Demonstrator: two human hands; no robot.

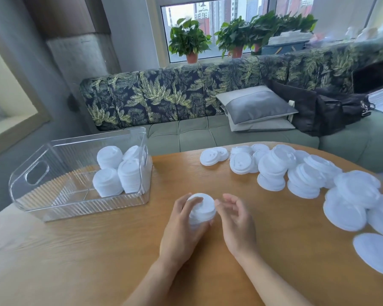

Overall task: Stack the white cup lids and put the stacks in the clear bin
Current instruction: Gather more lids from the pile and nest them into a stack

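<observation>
Progress judged partial: four lid stacks [119, 173] stowed in clear bin [75, 208] at worktop's [97, 250] left edge, fifth stack [202, 206] gripped by left hand [181, 230] mid-worktop, right hand [237, 219] held slack and empty beside it, many loose lids [307, 175] left along right edge.

Tabletop [97, 250]: wood grain, matt, smooth. Clear bin [31, 195]: transparent glossy plastic, ribbed walls and floor. White cup lids [272, 171]: thin matt plastic. Sofa [164, 96]: leaf-print cloth back, plain green cloth seat.
</observation>
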